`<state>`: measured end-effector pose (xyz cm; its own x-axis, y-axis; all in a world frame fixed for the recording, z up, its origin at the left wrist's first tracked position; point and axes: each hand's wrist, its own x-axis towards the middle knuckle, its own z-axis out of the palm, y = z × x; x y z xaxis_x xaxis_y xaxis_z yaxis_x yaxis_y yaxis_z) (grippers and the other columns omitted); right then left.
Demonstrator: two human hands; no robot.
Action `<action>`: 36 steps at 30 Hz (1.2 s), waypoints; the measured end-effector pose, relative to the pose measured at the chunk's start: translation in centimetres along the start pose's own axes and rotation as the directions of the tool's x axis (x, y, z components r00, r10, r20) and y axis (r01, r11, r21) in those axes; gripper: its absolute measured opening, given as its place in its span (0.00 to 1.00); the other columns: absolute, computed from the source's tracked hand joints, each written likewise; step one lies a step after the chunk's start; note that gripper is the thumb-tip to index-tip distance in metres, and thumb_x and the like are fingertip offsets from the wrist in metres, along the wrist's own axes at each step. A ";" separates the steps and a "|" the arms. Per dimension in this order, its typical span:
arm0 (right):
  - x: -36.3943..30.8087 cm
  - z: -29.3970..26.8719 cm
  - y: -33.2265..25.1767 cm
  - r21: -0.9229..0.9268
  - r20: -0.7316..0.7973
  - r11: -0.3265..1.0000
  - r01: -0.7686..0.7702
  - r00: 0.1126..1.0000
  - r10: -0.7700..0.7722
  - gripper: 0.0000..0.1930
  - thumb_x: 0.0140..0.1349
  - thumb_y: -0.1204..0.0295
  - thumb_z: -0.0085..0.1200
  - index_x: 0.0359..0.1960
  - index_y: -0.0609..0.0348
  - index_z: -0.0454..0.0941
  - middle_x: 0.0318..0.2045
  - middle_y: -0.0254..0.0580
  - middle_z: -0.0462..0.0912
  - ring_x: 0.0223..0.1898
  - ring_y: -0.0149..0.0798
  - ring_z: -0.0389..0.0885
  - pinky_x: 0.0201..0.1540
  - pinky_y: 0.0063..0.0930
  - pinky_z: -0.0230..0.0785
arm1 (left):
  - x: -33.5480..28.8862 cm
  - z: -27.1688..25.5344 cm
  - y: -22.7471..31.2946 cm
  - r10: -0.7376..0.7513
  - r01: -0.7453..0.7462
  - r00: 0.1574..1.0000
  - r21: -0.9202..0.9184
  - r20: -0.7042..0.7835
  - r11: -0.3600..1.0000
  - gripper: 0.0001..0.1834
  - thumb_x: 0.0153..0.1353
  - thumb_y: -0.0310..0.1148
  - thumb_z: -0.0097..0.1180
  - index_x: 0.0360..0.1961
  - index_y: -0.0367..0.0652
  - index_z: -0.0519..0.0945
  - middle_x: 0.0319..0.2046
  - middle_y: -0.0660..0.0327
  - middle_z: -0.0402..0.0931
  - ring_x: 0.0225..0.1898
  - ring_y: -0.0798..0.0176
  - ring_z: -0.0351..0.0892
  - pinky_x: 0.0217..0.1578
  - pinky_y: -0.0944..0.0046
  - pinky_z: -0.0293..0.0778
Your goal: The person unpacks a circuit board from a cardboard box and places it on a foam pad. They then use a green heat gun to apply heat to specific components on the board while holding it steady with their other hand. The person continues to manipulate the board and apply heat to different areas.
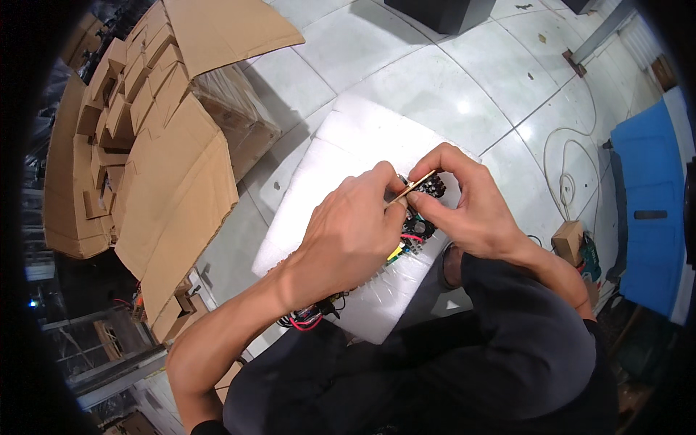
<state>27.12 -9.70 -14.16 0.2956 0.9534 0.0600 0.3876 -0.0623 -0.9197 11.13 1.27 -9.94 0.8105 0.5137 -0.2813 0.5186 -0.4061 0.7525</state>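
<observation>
Both hands meet over a white foam block [348,138]. Between them is a thin, flat tan board [412,188], tilted and seen almost edge-on; its faces are mostly hidden. My left hand [355,217] pinches its lower left end between thumb and fingers. At the upper right end, my right hand [464,199] grips it with thumb and index finger. Electronic parts [420,228], dark with green, yellow and pink bits, lie on the foam under the hands, partly covered by them. Below my left wrist, black and red wires [308,317] stick out at the foam's edge.
An open cardboard box [181,145] with cardboard dividers stands at the left on the tiled floor [464,87]. To the right are a blue panel [652,210], a small brown box [569,239] and a loose white cable [569,185]. A black object [442,14] stands at the top.
</observation>
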 end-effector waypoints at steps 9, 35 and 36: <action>-0.1 0.2 -0.6 -0.087 -0.034 0.996 0.013 0.999 -0.016 0.10 0.58 0.76 0.60 0.39 0.64 0.76 0.36 0.44 0.78 0.43 0.37 0.77 0.49 0.30 0.68 | 0.0 -0.1 0.9 -0.156 0.155 0.988 0.049 0.010 0.987 0.16 0.65 0.34 0.51 0.48 0.33 0.77 0.25 0.43 0.78 0.31 0.40 0.80 0.38 0.46 0.72; -0.1 -0.6 0.1 -0.143 0.043 0.982 0.122 0.992 -0.117 0.16 0.57 0.67 0.63 0.43 0.61 0.75 0.37 0.48 0.77 0.40 0.47 0.77 0.43 0.39 0.70 | -1.2 0.0 -0.1 0.191 -0.188 0.982 0.186 0.002 0.964 0.20 0.60 0.36 0.61 0.48 0.34 0.77 0.33 0.43 0.80 0.38 0.40 0.80 0.40 0.47 0.74; 0.0 -0.5 0.0 -0.147 0.029 0.981 0.125 0.992 -0.122 0.16 0.56 0.68 0.63 0.42 0.62 0.75 0.36 0.49 0.77 0.39 0.47 0.77 0.43 0.39 0.70 | -1.2 0.1 0.0 0.200 -0.197 0.980 0.193 0.003 0.961 0.19 0.60 0.36 0.60 0.48 0.34 0.77 0.33 0.43 0.80 0.38 0.40 0.79 0.40 0.46 0.74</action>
<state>27.56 -9.88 -13.97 0.2210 0.9620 0.1606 0.5460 0.0145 -0.8377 10.16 0.62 -9.68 0.8987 0.4200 -0.1263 0.3911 -0.6372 0.6641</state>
